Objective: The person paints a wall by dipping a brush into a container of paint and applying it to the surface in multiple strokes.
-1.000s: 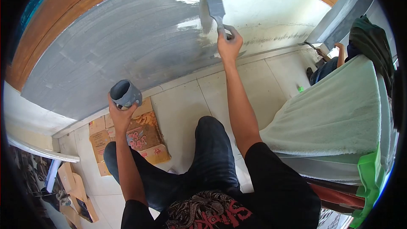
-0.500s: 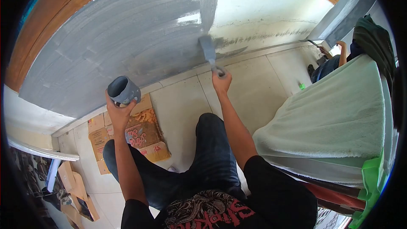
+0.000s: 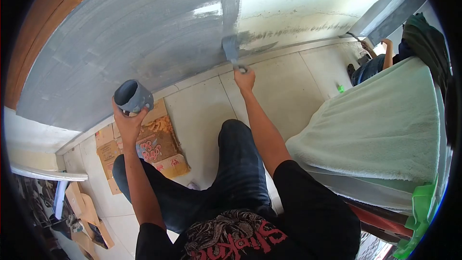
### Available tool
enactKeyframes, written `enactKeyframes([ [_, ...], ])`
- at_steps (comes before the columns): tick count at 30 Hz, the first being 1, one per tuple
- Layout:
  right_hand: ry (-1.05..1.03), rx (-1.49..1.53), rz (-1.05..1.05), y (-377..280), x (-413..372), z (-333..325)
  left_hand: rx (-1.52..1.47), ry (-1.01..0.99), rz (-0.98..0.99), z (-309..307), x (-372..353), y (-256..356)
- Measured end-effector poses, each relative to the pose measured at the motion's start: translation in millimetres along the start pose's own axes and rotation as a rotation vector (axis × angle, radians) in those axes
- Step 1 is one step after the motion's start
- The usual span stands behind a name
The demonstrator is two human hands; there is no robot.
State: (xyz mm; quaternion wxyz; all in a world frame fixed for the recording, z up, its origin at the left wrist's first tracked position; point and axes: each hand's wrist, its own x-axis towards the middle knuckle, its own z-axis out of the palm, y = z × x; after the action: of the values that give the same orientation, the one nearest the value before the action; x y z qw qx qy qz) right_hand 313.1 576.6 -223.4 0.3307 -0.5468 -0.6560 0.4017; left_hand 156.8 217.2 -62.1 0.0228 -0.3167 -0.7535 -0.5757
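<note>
1. My right hand (image 3: 245,78) is closed around the handle of a flat, grey-coated paintbrush (image 3: 230,47), its bristles against the low part of the wall (image 3: 134,33).
2. That wall is streaked grey on the left and pale on the right; the brush is by the boundary, below a vertical grey stripe.
3. My left hand (image 3: 129,124) is partly curled, gripping a grey, paint-smeared cup (image 3: 134,97) near the wall; I cannot tell what is inside.
4. Under the cup, apart from it, flattened brown printed cardboard (image 3: 154,144) lies on the pale tiled floor (image 3: 279,91).
5. Right of me hangs a pale green towel (image 3: 375,125); beyond it sits another person (image 3: 368,71).
</note>
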Motion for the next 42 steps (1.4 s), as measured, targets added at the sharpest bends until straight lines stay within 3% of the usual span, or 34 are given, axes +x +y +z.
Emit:
enactKeyframes([
  [8,-0.129,-0.12,0.216,74,-33,3,-0.011,0.016,-0.004,-5,1,4],
  [10,0.055,-0.156,0.077,71,-26,10,-0.01,0.027,0.002,-6,-1,2],
  [19,-0.137,-0.194,0.252,41,16,3,-0.019,0.03,-0.014,-7,-1,7],
  [26,-0.132,-0.075,0.318,51,40,18,0.0,0.037,0.004,-4,0,14],
  [27,-0.081,-0.07,0.222,51,52,24,-0.006,0.038,0.0,-5,0,14],
  [30,0.118,-0.062,-0.015,1,53,13,0.005,0.05,0.0,-4,1,13],
  [32,-0.036,0.172,-0.123,-57,42,-22,-0.002,0.041,-0.005,-4,2,15],
  [42,-0.045,0.565,-0.44,-290,2,-154,-0.025,0.024,0.012,6,1,24],
])
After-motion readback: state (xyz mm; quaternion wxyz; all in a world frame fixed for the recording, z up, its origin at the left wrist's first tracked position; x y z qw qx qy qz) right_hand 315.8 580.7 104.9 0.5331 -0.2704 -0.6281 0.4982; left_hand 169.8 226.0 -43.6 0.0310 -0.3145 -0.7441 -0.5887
